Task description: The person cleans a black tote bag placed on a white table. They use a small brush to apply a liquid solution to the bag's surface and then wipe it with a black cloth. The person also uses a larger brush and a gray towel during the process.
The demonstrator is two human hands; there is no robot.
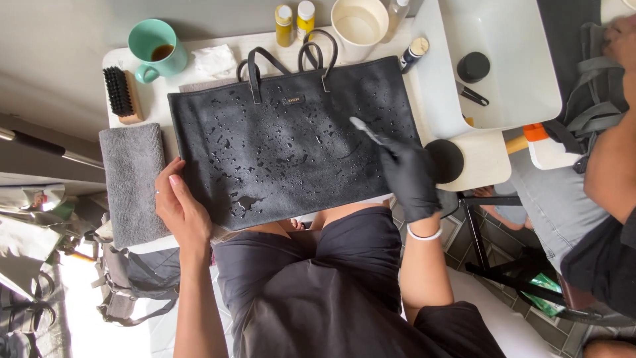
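Lap in dark shorts sits under the table edge. Left hand (180,211), bare, presses flat on the wet black tote bag's (291,139) lower corner to steady it. Right hand (409,174), black-gloved, pinches a small brush (366,130) against the bag's droplet-covered face. Grey towel (132,182), scrub brush (121,94), teal mug (158,48), bottles (293,21) crowd the edges; round black sponge (445,160) touches the glove.

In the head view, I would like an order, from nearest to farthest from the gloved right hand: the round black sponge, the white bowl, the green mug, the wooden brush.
Measured from the right hand:
1. Round black sponge, just beside the glove on its right.
2. White bowl, at the top, behind the black bag.
3. Green mug, top left.
4. Wooden brush, far left, below the mug.
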